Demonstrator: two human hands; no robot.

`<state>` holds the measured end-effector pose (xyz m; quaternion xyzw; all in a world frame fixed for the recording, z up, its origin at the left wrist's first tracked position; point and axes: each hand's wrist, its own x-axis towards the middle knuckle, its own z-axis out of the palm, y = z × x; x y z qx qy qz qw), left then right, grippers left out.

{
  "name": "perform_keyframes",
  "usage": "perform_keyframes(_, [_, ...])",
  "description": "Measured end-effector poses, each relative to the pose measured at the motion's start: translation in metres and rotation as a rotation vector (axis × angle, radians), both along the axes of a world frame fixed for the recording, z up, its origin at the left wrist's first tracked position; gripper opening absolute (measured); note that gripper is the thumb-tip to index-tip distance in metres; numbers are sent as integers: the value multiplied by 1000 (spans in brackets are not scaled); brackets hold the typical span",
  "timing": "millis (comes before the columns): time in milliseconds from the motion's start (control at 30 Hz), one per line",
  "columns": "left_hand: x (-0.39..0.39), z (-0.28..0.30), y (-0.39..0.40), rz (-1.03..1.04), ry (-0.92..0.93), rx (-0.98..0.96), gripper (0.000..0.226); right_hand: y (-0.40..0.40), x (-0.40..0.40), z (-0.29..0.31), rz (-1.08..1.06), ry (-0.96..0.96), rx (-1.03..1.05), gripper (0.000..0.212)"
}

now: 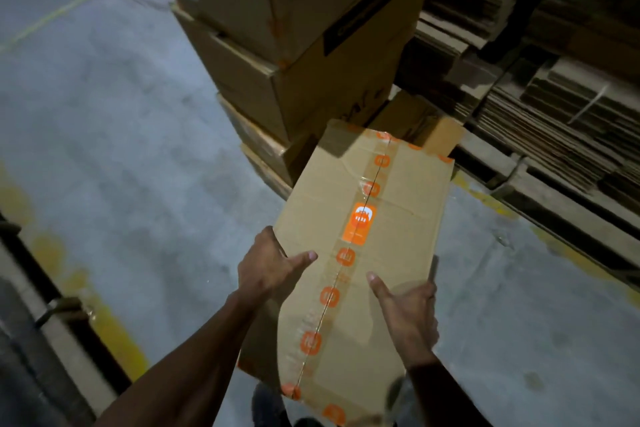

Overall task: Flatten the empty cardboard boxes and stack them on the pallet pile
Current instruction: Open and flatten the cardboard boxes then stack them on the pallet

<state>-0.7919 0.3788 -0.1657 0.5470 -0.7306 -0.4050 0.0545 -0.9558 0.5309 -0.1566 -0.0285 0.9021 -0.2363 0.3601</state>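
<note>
A grey concrete floor [121, 149] carries worn yellow painted lines [52, 15].

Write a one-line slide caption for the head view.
Both hands, left and right, hold a taped cardboard box above the floor, facing stacked boxes.

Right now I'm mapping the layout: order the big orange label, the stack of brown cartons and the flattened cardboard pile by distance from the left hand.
1. Big orange label, on the held box, just right of the left hand.
2. Stack of brown cartons, ahead.
3. Flattened cardboard pile, far right.
</note>
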Motion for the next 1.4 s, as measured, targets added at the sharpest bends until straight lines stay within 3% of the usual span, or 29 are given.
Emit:
perform_keyframes(133, [58, -2, 16, 73, -76, 17, 63, 10, 48, 4, 44, 13, 26, 96])
perform_keyframes(300, [128, -7, 41, 202, -175, 48, 61, 22, 109, 1, 142, 16, 27, 95])
perform_keyframes(433, [182, -13, 59, 314, -175, 60, 55, 22, 151, -3, 239, -3, 56, 90])
perform_keyframes(700, [267, -47, 94, 640, -171, 158, 80, -11, 204, -31, 537, 39, 70, 101])
perform_keyframes(833, [295, -78, 113, 819, -181, 185, 92, -35, 224, -62, 717, 58, 59, 101])
perform_keyframes(1067, [308, -150, 137, 1067, -210, 190, 94, -63, 245, -146, 954, 39, 46, 98])
perform_keyframes(1400, [319, -260, 141, 1232, -164, 204, 92, -85, 270, -258, 1065, 45, -11, 103])
